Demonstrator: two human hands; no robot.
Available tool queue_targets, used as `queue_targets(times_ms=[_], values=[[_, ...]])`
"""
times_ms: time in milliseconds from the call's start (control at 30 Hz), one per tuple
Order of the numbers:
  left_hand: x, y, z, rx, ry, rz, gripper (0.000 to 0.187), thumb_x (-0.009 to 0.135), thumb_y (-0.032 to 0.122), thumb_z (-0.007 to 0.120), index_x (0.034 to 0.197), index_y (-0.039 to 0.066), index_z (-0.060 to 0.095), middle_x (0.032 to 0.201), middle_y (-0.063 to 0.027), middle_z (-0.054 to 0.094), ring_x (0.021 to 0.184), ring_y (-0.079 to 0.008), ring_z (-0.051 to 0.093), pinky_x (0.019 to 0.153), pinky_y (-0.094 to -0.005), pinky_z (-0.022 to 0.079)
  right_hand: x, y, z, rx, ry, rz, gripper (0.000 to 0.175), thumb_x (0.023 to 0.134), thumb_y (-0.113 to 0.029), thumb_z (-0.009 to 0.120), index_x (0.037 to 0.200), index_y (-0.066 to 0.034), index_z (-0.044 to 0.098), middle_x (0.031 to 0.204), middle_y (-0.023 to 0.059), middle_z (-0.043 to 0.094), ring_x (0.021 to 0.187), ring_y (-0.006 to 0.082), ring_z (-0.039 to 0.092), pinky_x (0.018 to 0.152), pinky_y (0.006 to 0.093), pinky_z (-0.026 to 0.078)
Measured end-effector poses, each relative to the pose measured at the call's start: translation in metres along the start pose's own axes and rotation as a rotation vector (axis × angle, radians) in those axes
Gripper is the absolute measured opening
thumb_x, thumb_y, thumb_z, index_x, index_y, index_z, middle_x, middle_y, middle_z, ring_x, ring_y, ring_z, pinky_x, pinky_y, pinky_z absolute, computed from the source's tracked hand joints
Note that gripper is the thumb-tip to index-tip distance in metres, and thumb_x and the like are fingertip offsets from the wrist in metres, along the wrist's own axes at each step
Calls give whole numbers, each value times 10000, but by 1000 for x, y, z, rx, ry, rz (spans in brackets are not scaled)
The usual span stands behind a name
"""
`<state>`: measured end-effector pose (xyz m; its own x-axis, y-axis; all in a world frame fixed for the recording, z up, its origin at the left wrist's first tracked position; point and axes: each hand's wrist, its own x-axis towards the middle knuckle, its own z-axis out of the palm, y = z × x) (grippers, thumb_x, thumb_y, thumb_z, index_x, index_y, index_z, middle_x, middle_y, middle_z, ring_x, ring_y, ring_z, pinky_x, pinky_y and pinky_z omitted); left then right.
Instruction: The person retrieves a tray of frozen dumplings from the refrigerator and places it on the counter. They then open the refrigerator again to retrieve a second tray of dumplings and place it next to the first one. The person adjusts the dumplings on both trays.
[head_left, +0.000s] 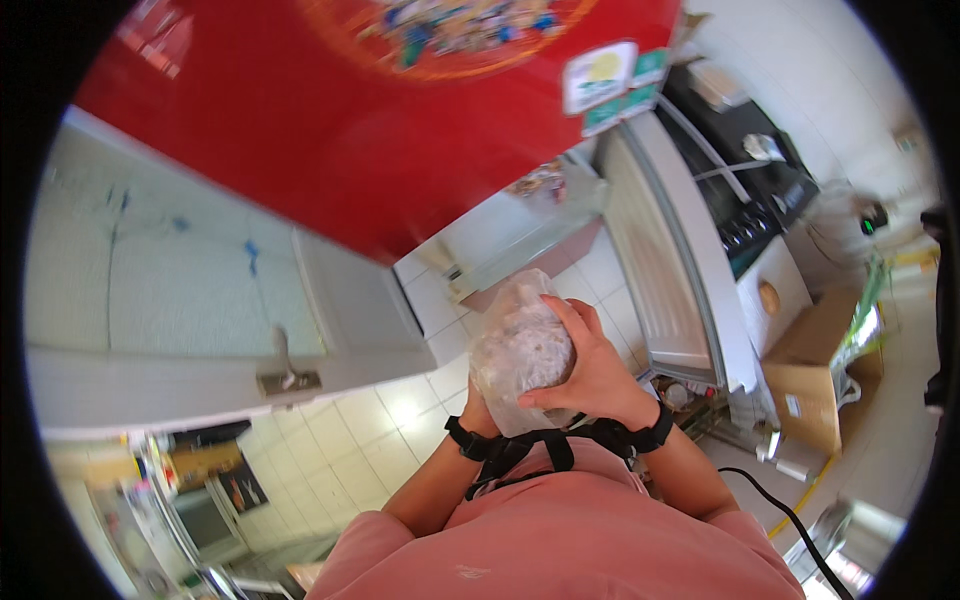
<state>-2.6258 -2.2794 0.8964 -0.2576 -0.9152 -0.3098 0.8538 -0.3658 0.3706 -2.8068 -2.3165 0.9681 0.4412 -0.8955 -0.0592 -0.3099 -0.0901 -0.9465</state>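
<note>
In front of my chest, a clear plastic bag (521, 349) with pale, lumpy contents is held between my two hands. What the bag contains cannot be made out. My right hand (592, 367) grips its right side, the thumb across the front and the fingers over the top. Most of my left hand (478, 409) is hidden behind the bag; it supports the bag's lower left side. Both wrists wear black bands. Beyond the bag stands an open appliance door (660, 247) with a ribbed pale inner panel, beside a low compartment (517, 240).
A large red panel (300, 135) with stickers spans the top. To the left is a white door with frosted glass (202, 255) and a metal handle (289, 381). At the right are a black gas stove (739, 180) and an open cardboard box (802, 405). A black cable (787, 514) runs at lower right.
</note>
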Motion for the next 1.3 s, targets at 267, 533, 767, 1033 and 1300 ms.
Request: queue_targets(times_ms=[267, 533, 767, 1033, 1300], values=[[-160, -13, -54, 851, 60, 755, 466, 1044, 293, 559, 1420, 22, 507, 1394, -130, 591, 1215, -279, 625, 1025, -402, 558, -53, 1, 129, -64, -275, -173, 1164, 613, -382, 947, 1555, -31, 360, 1465, 222, 443, 1374, 366, 475, 1139, 445, 428], [-273, -44, -110, -603, -33, 530, 330, 1045, 293, 557, 1179, 1, 633, 1109, -86, 718, 962, -209, 719, 866, -338, 602, -114, -45, 194, 17, -621, -142, 1041, 894, -514, 772, 1652, -62, 219, 1615, 197, 349, 1473, 320, 385, 1210, 424, 309], [-380, -61, -180, -685, 57, 717, 334, 1020, 293, 583, 1168, -1, 637, 1115, -85, 722, 970, -207, 718, 873, -336, 597, -127, -61, 263, -45, -650, -96, 676, 1088, -408, 525, 1627, -64, 305, 1579, 193, 413, 1412, 301, 476, 1179, 412, 360], [-572, -80, -283, -704, 587, 1041, 340, 991, 294, 612, 1155, -3, 641, 1122, -84, 726, 980, -204, 717, 881, -333, 590, -107, 13, 266, -289, -224, -107, 347, 1104, -288, 505, 1132, 11, 680, 985, 60, 655, 896, 142, 603, 830, 295, 493], [-650, -78, -373, -656, 972, 1170, 349, 962, 295, 641, 1142, -5, 646, 1129, -82, 731, 989, -201, 716, 888, -331, 584, -92, 63, 184, -494, 198, -218, 324, 1093, -263, 503, 1011, -8, 685, 794, 32, 611, 710, 121, 546, 634, 290, 469]])
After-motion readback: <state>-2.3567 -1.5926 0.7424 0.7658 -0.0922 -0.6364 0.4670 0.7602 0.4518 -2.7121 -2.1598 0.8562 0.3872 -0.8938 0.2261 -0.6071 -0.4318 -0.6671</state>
